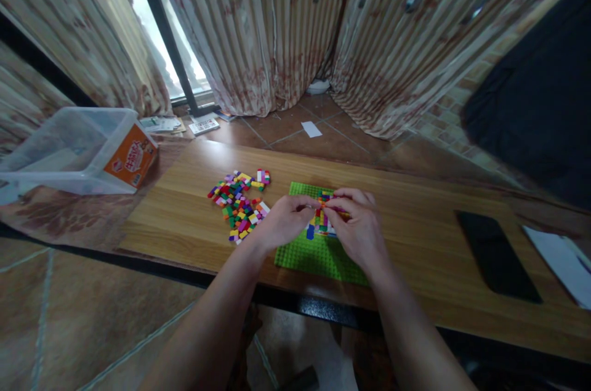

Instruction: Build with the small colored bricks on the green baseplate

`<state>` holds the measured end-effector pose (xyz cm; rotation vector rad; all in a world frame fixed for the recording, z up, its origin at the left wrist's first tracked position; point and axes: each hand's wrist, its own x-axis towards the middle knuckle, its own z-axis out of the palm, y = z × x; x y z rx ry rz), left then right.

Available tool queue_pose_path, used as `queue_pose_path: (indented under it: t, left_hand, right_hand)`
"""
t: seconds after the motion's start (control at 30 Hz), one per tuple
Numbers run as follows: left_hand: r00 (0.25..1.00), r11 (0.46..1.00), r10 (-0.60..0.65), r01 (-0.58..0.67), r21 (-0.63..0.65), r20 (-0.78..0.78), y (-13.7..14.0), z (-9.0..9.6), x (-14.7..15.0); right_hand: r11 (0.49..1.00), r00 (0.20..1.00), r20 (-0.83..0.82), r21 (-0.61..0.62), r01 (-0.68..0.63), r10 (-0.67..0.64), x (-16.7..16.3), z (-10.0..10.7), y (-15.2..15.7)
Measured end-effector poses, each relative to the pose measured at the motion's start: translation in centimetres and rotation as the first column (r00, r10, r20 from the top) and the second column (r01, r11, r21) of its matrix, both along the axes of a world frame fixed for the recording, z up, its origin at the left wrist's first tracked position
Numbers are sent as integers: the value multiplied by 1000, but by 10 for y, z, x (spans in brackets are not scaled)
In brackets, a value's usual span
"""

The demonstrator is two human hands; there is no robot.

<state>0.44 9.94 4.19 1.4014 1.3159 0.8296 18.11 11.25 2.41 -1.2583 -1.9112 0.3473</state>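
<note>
A green studded baseplate lies on a low wooden table. A small build of coloured bricks stands on the plate's middle. My left hand and my right hand meet over that build, fingertips pinched together on its top bricks. Whether either hand holds a loose brick is hidden by the fingers. A loose pile of several coloured bricks lies on the table just left of my left hand.
A clear plastic tub with an orange label lies tipped at the far left. A black phone and white paper rest on the table's right side. Curtains and a tiled floor lie beyond.
</note>
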Motion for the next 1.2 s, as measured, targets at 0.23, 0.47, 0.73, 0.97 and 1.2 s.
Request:
queue_pose_path:
  t: [0.23,0.47,0.73,0.97,1.2]
  left_hand:
    - [999,999,-32,33,35,-31,-2,2,1]
    - [998,996,-55,57,62,-31,-2,2,2]
    - [995,993,-96,98,68,-33,-1,-2,1]
    - [994,993,-85,90,74,-75,-1,1,2]
    - [999,1000,-30,30,-8,12,1,1,-7]
  right_hand:
    - [999,999,-25,-10,43,-44,-3,-3,2]
    - [997,994,-82,-26,66,-68,-2,-4,2]
    - [985,979,-113,-40,166,-170,-13,-7,2]
    - [984,972,-156,-72,165,-174,-13,-9,5]
    - [984,973,-157,-76,159,-170,-14,-8,4]
